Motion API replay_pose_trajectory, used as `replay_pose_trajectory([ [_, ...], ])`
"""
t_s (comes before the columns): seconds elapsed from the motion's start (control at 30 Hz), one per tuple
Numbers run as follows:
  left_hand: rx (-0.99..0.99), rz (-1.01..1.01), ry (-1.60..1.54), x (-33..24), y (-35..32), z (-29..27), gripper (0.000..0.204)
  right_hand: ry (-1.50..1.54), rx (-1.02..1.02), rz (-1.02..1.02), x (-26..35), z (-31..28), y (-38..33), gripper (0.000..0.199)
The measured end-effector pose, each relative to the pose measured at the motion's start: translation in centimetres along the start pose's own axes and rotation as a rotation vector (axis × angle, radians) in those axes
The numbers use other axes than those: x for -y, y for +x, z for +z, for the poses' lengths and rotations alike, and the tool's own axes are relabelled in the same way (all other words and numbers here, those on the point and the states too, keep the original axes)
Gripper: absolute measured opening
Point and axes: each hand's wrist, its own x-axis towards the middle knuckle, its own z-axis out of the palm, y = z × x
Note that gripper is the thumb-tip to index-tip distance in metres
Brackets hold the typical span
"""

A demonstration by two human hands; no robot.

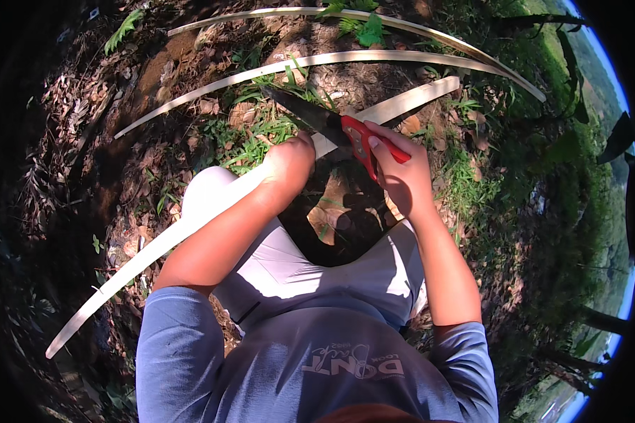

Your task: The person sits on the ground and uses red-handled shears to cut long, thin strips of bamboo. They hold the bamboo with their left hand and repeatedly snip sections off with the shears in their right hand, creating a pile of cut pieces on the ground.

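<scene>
A long pale strip of wood or bamboo (406, 101) runs slantwise across my lap, from the lower left to the ground ahead on the right. My left hand (289, 163) is closed around it near its middle, just beyond my knee. In my right hand (403, 169) is a handsaw (358, 137), gripped by its red handle. Its dark blade points left and away, crossing over the strip close to my left fist. Whether the teeth touch the wood I cannot tell.
Two more pale strips lie on the ground ahead, a nearer one (317, 59) and a farther one (282, 12), meeting toward the right. Dry leaves (77, 106), grass tufts (473, 190) and ferns surround me. Green slopes and dark stems stand at the far right.
</scene>
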Motion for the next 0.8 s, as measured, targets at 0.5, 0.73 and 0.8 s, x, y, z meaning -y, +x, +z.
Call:
replay_pose_trajectory([
  [0.5, 0.014, -0.007, -0.034, 0.1, 0.1, -0.3, 0.015, -0.255, -0.12, 0.045, 4.0, -10.4, -16.8, 0.04],
  [0.73, 0.01, -0.013, -0.011, -0.1, 0.0, -1.0, 0.016, -0.009, -0.037, -0.101, -1.9, -1.1, -3.6, 0.034],
  [0.8, 0.008, -0.004, -0.021, -0.4, 0.2, -0.9, 0.016, -0.049, -0.046, -0.113, -2.5, 2.8, 0.8, 0.034],
])
